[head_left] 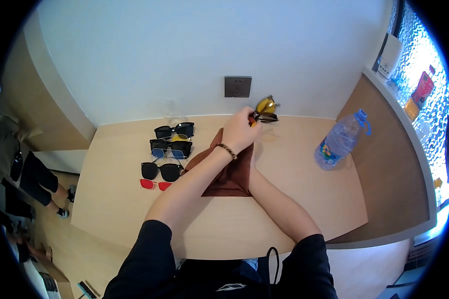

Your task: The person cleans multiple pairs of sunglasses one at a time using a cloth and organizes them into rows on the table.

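My left hand [243, 130], with a dark beaded bracelet at its wrist, is closed on a pair of yellow-lensed glasses [266, 105] near the wall. Their dark frame sticks out past my fingertips, and an orange bit shows beside them. Beneath my left wrist, a brown cloth [229, 175], perhaps a pouch, lies bunched on the table. My right forearm [279, 202] reaches in along the cloth's right side. The right hand itself is hidden by the cloth and my left hand, so its fingers do not show.
Left of the cloth, several glasses form a column: black sunglasses [160, 172], blue-tinted glasses [168, 153] and red-lensed glasses [153, 185] among them. A plastic bottle [338, 142] stands at the right, before a curved wooden side panel [394, 164]. A socket [238, 86] sits on the wall.
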The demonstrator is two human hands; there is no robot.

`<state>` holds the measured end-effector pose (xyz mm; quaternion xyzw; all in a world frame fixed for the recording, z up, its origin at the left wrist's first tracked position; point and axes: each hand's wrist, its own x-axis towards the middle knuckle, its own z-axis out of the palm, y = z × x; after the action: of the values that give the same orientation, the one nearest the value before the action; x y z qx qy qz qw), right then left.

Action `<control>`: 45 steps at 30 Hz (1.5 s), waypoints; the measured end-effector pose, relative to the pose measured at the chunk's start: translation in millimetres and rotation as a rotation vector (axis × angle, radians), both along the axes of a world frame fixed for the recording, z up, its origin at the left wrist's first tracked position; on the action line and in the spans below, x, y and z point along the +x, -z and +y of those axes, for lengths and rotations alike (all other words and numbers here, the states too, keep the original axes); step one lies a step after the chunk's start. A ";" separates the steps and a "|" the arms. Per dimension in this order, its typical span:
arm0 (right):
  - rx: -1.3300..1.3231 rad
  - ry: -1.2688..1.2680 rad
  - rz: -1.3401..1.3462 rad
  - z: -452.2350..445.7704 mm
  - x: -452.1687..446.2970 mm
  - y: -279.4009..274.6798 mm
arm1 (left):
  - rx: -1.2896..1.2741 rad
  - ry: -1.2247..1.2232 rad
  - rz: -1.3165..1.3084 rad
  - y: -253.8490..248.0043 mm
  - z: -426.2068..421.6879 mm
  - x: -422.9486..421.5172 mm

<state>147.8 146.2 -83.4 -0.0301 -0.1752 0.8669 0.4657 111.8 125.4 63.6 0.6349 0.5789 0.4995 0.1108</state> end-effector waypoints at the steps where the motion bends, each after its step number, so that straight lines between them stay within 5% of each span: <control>1: -0.006 0.003 0.001 -13.0 4.5 -10.4 | -0.006 0.003 0.001 3.2 -2.6 -7.1; 3: 0.114 0.095 -0.143 -43.7 18.9 -50.7 | 0.003 0.115 -0.487 9.0 -6.3 -25.7; 4: 0.124 0.103 -0.221 -20.3 12.5 -20.2 | 0.003 0.102 -0.570 2.7 -15.1 -33.3; 5: 0.123 0.103 -0.221 -33.2 17.8 -51.1 | 0.005 0.086 -0.650 -4.1 -23.5 -42.8; 6: 0.105 -0.092 -0.097 -49.4 27.4 -82.6 | -0.055 0.105 -0.778 -2.3 -28.1 -55.5; 7: 0.087 -0.287 0.030 -60.1 33.0 -106.0 | -0.054 0.102 -0.776 1.5 -32.3 -67.7; 8: 0.456 -0.202 -0.107 -46.5 26.2 -87.7 | -0.153 0.123 -0.807 5.8 -37.2 -78.4; 12: 0.252 -0.421 -0.089 -34.5 34.4 -50.9 | -0.265 0.153 -0.826 13.5 -52.0 -92.1; 14: 0.529 -0.060 -0.726 -15.0 30.6 -32.4 | -0.255 0.165 -0.745 14.2 -53.9 -99.2; 21: 0.480 0.061 -0.707 -52.1 21.0 -70.4 | -0.412 0.245 -0.909 18.1 -58.8 -103.1; 23: 0.307 0.009 -0.613 -58.8 21.9 -77.5 | -0.457 0.267 -0.900 17.5 -58.2 -109.5; 27: 0.432 -0.152 -0.542 -48.0 33.6 -65.0 | -0.444 0.540 -1.200 22.2 -48.5 -139.8; 30: 0.547 -0.048 -0.679 -50.9 34.6 -64.6 | -0.439 0.462 -1.204 -6.3 -57.6 -153.0; 33: 0.418 -0.044 -0.579 -66.7 34.7 -81.3 | -0.510 0.391 -0.877 -11.4 -62.2 -166.4; 42: 0.321 -0.356 -0.489 -43.5 42.2 -66.8 | -0.698 0.738 -0.537 -21.5 -82.6 -199.1; 45: 0.514 -0.362 -0.471 -30.4 42.0 -59.6 | -0.748 0.865 -0.466 -11.1 -78.5 -195.1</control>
<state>189.8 115.8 -23.8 -0.0789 -0.4912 0.8323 0.2446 -83.3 46.9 74.7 0.6046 0.3656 0.2980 0.6419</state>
